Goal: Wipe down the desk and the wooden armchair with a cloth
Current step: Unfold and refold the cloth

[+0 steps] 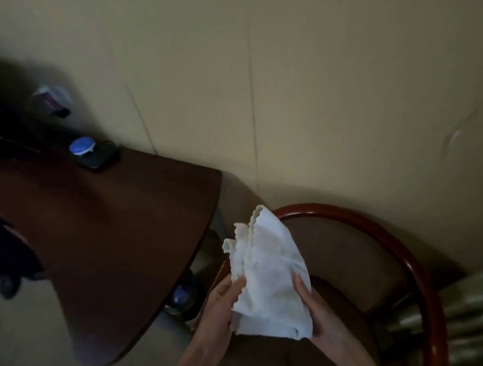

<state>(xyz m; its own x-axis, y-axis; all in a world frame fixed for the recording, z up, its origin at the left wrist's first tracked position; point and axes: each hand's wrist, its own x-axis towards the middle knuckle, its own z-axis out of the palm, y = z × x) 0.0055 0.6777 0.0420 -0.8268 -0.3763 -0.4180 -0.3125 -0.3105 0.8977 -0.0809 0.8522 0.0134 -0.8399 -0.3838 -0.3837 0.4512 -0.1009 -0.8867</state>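
Here, the cloth (268, 276): white and crumpled, we see it held up between both hands, over the armchair's seat and just right of the desk's near corner.
Left hand (221, 298): we find it pinching the cloth's left edge, thumb on the front, fingers hidden behind.
Right hand (317, 312): it grips the cloth's right edge, thumb laid over the fabric.
Wooden armchair (379, 233): curved red-brown rail, at the right, near the wall.
Desk (108, 228): dark brown, left of the chair.
Far end of the desk: a blue-lidded item (82, 145) on a dark object (100, 159).
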